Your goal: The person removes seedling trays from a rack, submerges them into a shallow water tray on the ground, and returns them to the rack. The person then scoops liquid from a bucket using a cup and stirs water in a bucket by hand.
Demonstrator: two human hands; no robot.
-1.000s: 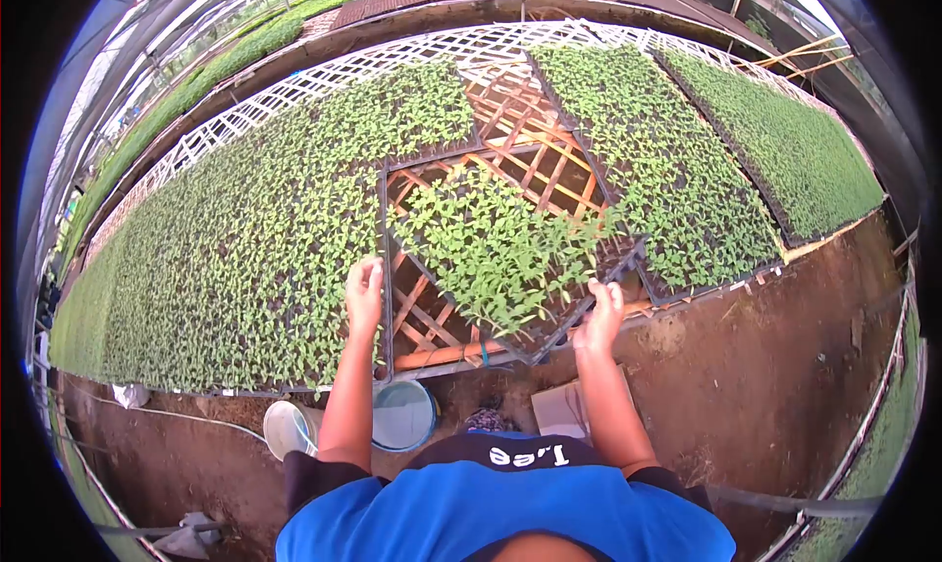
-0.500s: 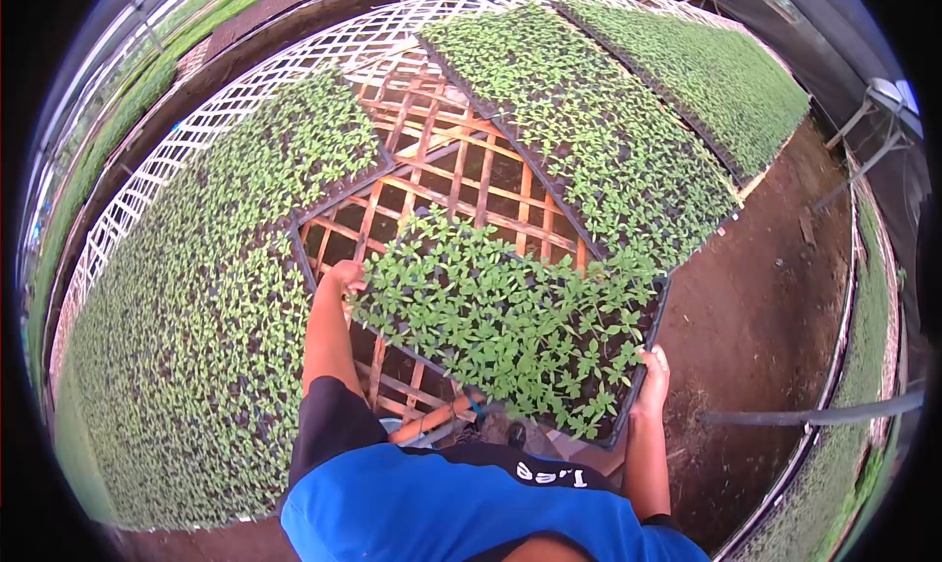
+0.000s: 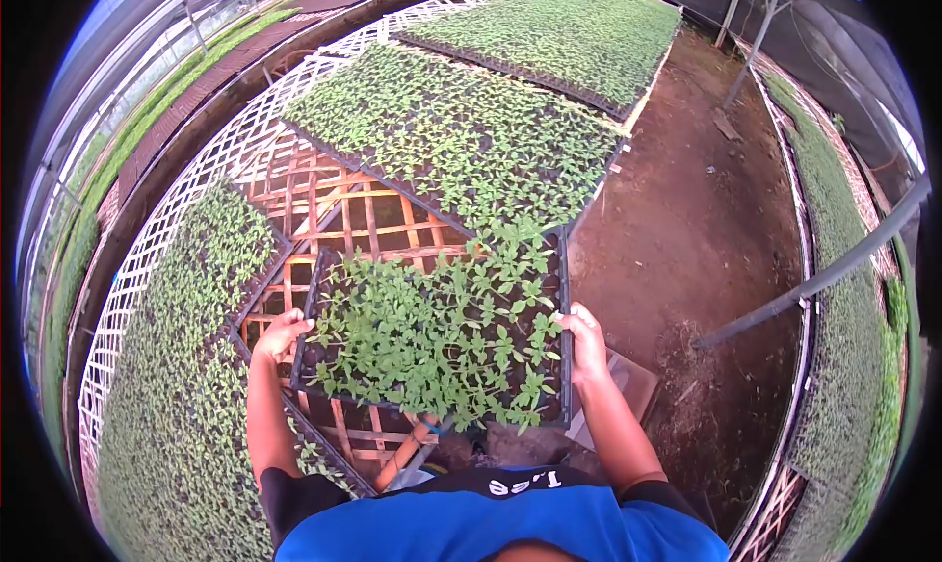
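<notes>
A black tray of leafy green seedlings (image 3: 432, 332) is held level in front of my body, above the wooden lattice bench (image 3: 368, 224). My left hand (image 3: 282, 334) grips its left rim, thumb on top and fingers curled round the edge. On the opposite side, my right hand (image 3: 584, 338) clasps the right rim the same way. The undersides of both hands' fingers are partly hidden. Just beyond the held tray lies a bed of seedling trays (image 3: 471, 140), and another group of seedling trays (image 3: 177, 395) covers the bench to the left.
Farther back is another block of seedlings (image 3: 559, 32). Bare soil (image 3: 687, 238) forms a path to the right, with a grey pole (image 3: 814, 282) slanting across it. More seedlings (image 3: 844, 258) line the far right. A flat brown board (image 3: 628, 395) lies below my right forearm.
The held tray has turned from slanted to nearly square with my body and shifted left, both hands still on it. The camera view has swung to the right.
</notes>
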